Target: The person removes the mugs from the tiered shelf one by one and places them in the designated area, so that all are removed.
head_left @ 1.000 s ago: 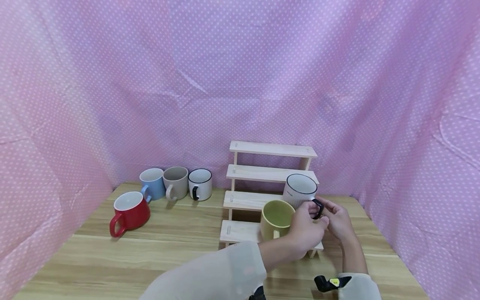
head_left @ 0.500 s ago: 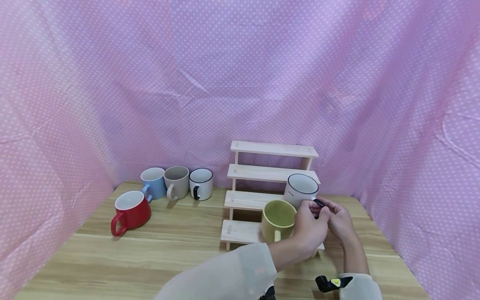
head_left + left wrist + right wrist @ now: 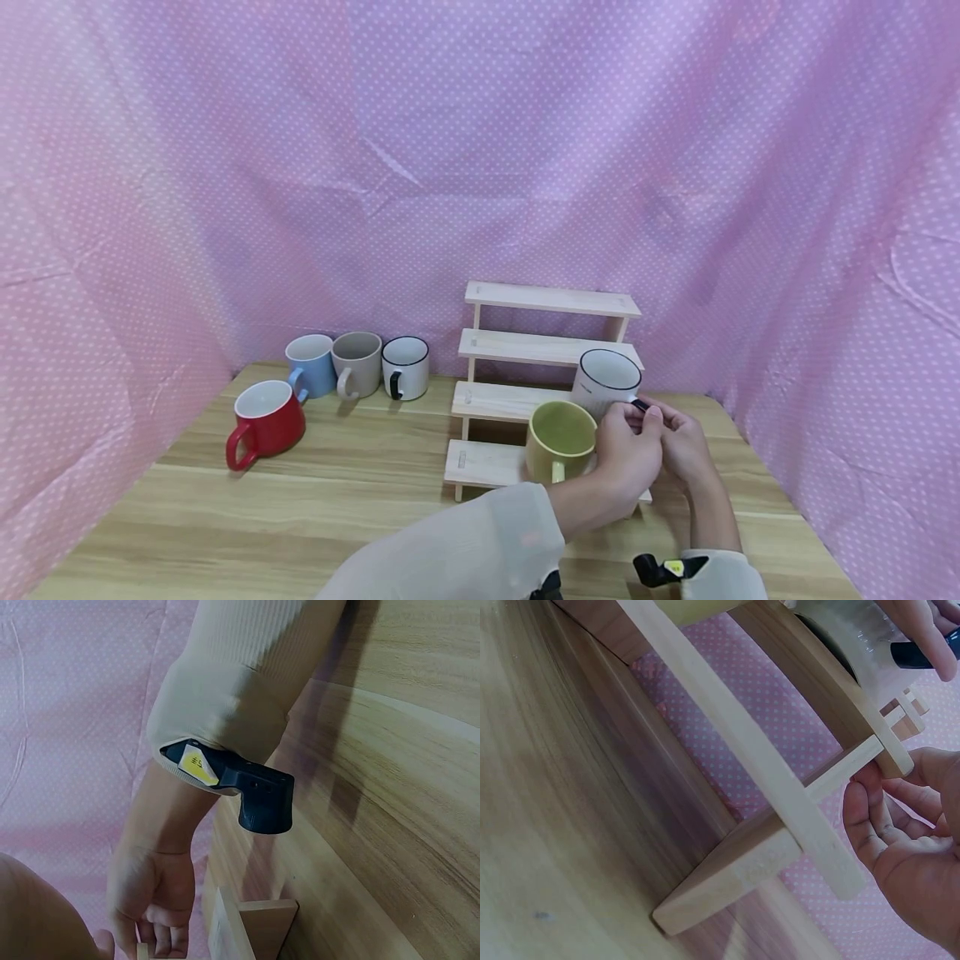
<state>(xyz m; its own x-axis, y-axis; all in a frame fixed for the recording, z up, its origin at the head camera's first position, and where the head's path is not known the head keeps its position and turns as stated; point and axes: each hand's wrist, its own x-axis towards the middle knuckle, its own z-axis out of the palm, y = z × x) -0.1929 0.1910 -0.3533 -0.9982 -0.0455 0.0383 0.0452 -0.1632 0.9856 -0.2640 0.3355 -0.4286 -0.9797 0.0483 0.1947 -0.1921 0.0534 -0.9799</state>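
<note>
A white mug with a black rim (image 3: 606, 383) stands on the second step of the pale wooden step rack (image 3: 491, 463), near its right end. My left hand (image 3: 628, 450) pinches this mug's black handle. A green mug (image 3: 558, 442) sits in front of it on the lowest step, close to my left wrist. My right hand (image 3: 684, 446) is just beyond the left one at the rack's right end. In the right wrist view, its curled fingers (image 3: 870, 806) grip the end of a step, below the white mug's black handle (image 3: 919, 655).
A red mug (image 3: 272, 421), a blue mug (image 3: 312, 367), a grey mug (image 3: 357, 365) and a smaller white mug (image 3: 406, 368) stand on the left of the wooden table (image 3: 300, 517). Pink dotted cloth (image 3: 420, 167) hangs behind and at both sides.
The white mug's handle has turned from an open loop to nearly edge-on, with the left fingers closing further over it. The whole view has drifted slightly; the other mugs stay put.
</note>
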